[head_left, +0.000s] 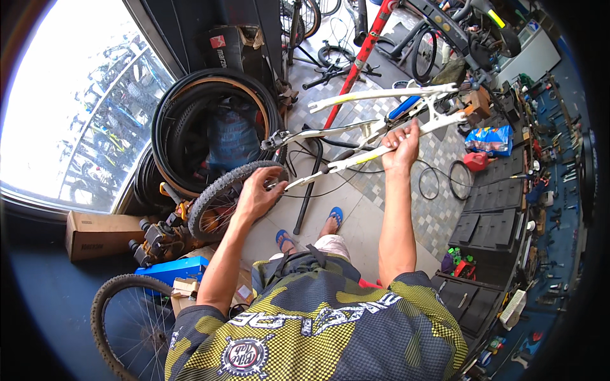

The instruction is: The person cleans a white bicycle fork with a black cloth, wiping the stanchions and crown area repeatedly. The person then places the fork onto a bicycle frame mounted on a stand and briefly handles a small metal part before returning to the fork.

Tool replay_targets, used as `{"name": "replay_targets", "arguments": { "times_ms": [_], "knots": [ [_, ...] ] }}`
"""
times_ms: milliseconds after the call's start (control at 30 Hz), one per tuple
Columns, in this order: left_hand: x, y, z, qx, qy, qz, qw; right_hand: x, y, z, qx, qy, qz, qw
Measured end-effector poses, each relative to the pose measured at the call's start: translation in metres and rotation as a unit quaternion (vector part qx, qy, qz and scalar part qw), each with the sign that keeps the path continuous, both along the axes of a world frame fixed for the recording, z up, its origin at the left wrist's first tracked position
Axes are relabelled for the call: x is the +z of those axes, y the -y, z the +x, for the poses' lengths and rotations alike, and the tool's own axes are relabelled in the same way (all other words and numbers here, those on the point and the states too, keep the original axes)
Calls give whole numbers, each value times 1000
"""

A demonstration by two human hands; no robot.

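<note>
A white bicycle frame section (359, 157) with slim forked arms and yellow marks is held up in front of me, tilted. My right hand (401, 147) wraps round its nearer arm, towards the right end. My left hand (262, 192) is closed at the lower left tip of the same section, thumb and fingers pinching the thin end. Part of that grip is hidden by the fingers. A blue cylinder (404, 107) shows among the white arms. Just behind my left hand stands a knobbly bicycle wheel (204, 219).
Stacked tyres (166, 159) stand at left, by a bright window (70, 108). A red post (359, 66) rises beyond the frame section. Looped cables (429, 184) lie on the tiled floor at right, beside a long tool bench (492, 209). A cardboard box (95, 236) sits lower left.
</note>
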State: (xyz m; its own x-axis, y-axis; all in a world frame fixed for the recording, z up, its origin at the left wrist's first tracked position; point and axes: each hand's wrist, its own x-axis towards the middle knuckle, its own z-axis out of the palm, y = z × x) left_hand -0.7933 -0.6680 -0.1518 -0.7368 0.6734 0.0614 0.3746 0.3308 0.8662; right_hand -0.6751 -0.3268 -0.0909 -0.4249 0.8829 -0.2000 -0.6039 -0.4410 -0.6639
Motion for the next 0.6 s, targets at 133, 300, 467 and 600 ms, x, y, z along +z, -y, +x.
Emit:
{"name": "replay_targets", "arguments": {
  "times_ms": [133,300,467,600],
  "knots": [
    [-17,-31,22,-15,-2,-26,1000,-33,-1,-21,26,42,-53,997],
    [-38,-51,35,-7,-31,-68,997,-61,-1,-31,52,77,-68,993],
    [-53,-61,38,4,-40,-69,997,-78,3,-39,59,92,-87,990],
    [-60,-69,37,14,-34,-58,998,-88,6,-43,56,91,-99,989]
  ]
}}
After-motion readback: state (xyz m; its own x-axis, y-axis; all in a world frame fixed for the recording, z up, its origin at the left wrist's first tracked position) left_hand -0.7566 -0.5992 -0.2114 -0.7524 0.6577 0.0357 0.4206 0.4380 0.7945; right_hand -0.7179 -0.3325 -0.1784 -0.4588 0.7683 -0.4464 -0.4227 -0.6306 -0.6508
